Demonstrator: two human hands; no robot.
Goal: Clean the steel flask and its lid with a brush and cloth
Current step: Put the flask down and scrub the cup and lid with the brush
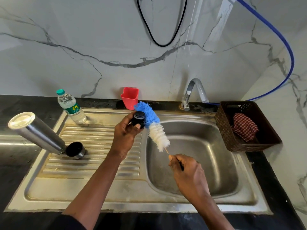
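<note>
Left hand (125,132) grips lid (138,117); right hand (187,170) pinches brush (155,130).

The clear plastic water bottle with a green cap (71,106) carries a green label (74,109) with a pale square logo; its words are too small to read.

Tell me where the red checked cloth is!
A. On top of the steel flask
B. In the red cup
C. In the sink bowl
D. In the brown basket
D: the checked cloth lies crumpled inside the brown basket, on the counter at the right of the picture.
</note>
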